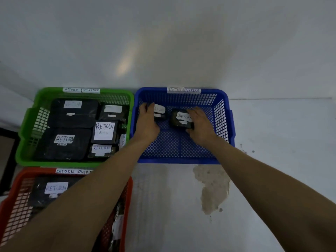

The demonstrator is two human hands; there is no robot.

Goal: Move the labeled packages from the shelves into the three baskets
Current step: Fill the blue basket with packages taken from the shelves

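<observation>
Both my hands reach into the blue basket on the floor. My left hand grips a small black package with a white label at the basket's far left. My right hand holds a second small black package labelled RETURN near the basket's middle. Both packages rest on or just above the basket's bottom. The green basket to the left holds several black packages labelled RETURN. The red basket in front of it also holds labelled black packages, partly hidden by my left forearm.
Each basket carries a paper tag reading RETURN OVERDUE on its far rim. The baskets stand on a pale floor against a white wall. A worn brownish patch marks the floor in front of the blue basket. A dark frame stands at the left edge.
</observation>
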